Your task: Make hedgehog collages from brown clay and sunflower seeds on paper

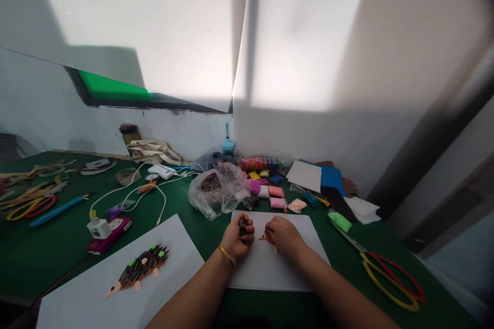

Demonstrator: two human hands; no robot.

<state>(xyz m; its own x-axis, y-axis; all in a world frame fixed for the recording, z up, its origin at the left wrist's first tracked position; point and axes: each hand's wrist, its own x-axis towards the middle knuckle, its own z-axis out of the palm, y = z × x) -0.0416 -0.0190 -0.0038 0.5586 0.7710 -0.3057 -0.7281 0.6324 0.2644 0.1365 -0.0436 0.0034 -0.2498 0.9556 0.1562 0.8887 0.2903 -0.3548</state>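
Observation:
My left hand (238,239), with a gold bangle at the wrist, is cupped closed around a small heap of dark sunflower seeds (243,226). Beside it, my right hand (283,236) has its fingers pinched together over a small clay figure (262,237) on a white sheet (266,272). Most of that figure is hidden under the fingers, as is whatever they pinch. To the left, on another white sheet (81,295), lies a hedgehog figure (142,269) with a clay snout and feet, a back of dark seeds, and green and pale dots.
Behind the hands stand a plastic bag (200,200) with seeds in it and several clay packets (277,192). Large scissors (389,277) lie at right. A purple power strip (110,236) with white cables, a blue pen-like tool (57,212) and more scissors (33,207) are at left.

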